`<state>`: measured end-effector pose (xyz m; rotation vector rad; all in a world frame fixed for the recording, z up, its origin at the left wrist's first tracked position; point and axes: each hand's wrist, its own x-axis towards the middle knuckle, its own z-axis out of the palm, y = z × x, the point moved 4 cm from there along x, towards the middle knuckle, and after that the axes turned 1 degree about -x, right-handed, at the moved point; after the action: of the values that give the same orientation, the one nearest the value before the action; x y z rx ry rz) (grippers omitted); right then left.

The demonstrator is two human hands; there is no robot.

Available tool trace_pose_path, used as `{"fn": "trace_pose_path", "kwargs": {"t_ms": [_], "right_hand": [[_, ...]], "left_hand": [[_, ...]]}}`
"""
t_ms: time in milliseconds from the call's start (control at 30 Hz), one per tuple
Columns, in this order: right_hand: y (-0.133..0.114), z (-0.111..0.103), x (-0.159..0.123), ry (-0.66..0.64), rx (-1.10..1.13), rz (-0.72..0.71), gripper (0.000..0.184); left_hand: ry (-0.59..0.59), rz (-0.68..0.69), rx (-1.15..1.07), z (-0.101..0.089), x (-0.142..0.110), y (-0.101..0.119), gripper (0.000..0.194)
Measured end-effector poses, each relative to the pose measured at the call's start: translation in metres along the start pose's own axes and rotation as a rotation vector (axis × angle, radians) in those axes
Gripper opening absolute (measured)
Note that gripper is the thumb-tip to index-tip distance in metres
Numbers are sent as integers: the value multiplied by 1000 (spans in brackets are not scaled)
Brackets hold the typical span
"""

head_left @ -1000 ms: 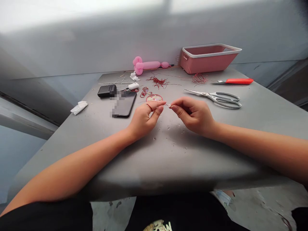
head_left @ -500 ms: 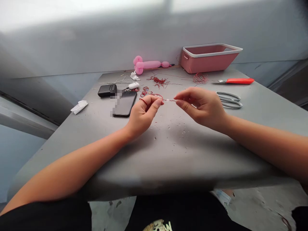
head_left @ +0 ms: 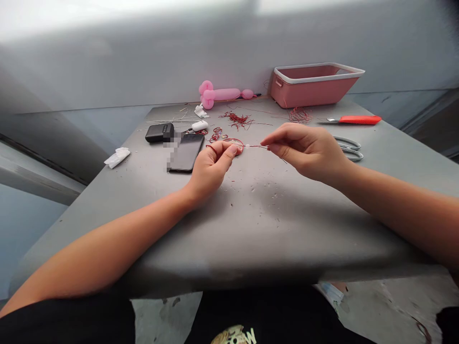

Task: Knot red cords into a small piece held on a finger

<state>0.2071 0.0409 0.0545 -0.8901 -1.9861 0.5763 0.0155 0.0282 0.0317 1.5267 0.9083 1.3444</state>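
Note:
Between my two hands a thin red cord (head_left: pixel 255 146) is stretched level above the table, with a small whitish bead (head_left: pixel 247 146) on it. My left hand (head_left: pixel 214 165) pinches the cord between thumb and forefinger, just left of the bead. A loop of red cord (head_left: pixel 234 142) shows behind these fingertips. My right hand (head_left: pixel 304 148) pinches the cord's other side with thumb and forefinger, a short way right of the bead. A short dark end pokes out below the right fingers. The exact grip inside each pinch is too small to make out.
A phone (head_left: pixel 188 153), black power bank (head_left: pixel 159 133) and white earbud case (head_left: pixel 200 126) lie left. Red cord scraps (head_left: pixel 238 119), a pink balloon (head_left: pixel 224 94) and a pink basket (head_left: pixel 308 93) are behind. A red utility knife (head_left: pixel 360 120) and grey-handled scissors (head_left: pixel 351 148) lie right.
My right hand has moved slightly right and up, away from the left. More cord now shows between the bead and the right fingers. My left hand has hardly moved.

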Motion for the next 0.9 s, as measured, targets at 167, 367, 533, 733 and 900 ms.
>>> {"fn": "trace_pose_path", "kwargs": {"t_ms": [167, 367, 533, 733, 900], "right_hand": [[4, -2, 0, 72, 86, -7, 10], [1, -4, -1, 159, 99, -2, 10], [1, -4, -1, 153, 86, -22, 10], [0, -2, -1, 148, 93, -49, 9], [1, -5, -1, 194, 81, -28, 11]], "left_hand": [[35, 2, 21, -3, 1, -1, 20], [77, -9, 40, -6, 1, -2, 20], [70, -8, 13, -5, 0, -1, 18], [62, 2, 1, -4, 0, 0, 20], [87, 8, -2, -7, 1, -1, 19]]}}
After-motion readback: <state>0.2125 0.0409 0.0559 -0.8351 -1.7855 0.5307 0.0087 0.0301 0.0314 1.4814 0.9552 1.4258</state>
